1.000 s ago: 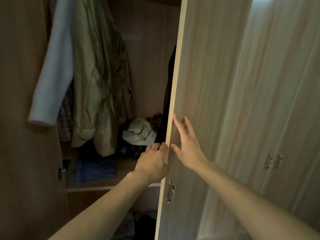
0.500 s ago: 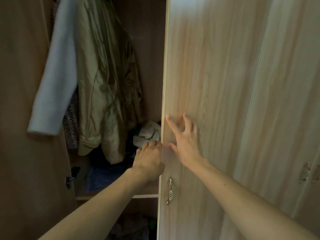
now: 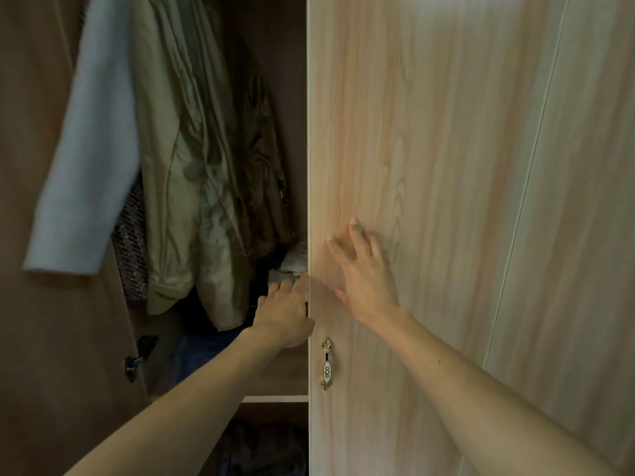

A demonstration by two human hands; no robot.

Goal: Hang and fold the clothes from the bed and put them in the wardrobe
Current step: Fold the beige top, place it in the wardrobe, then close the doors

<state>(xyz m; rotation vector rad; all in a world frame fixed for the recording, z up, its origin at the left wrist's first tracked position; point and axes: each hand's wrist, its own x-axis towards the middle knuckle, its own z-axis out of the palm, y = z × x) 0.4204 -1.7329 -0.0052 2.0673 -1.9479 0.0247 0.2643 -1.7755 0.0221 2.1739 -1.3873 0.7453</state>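
Note:
The light wooden wardrobe door [image 3: 429, 132] stands partly shut in front of me. My left hand [image 3: 285, 314] curls around its left edge just above the small brass handle [image 3: 326, 364]. Flat on the door's front lies my right hand [image 3: 364, 273], fingers spread, holding nothing. Inside the wardrobe hang an olive jacket [image 3: 192, 166] and a pale grey-blue garment [image 3: 89, 166] whose sleeve droops at the left. A crumpled light cloth [image 3: 292, 262] shows behind the door's edge, partly hidden.
The other wardrobe door [image 3: 41, 338] stands open at the left, with a dark hinge [image 3: 137, 355]. A blue folded cloth [image 3: 199, 352] lies on the shelf [image 3: 275, 398], dark clothes [image 3: 264, 448] below it. A neighbouring shut door [image 3: 584, 201] fills the right.
The door has swung leftward toward shut, narrowing the gap and hiding most of the crumpled cloth. Both hands stayed on the door and moved with it.

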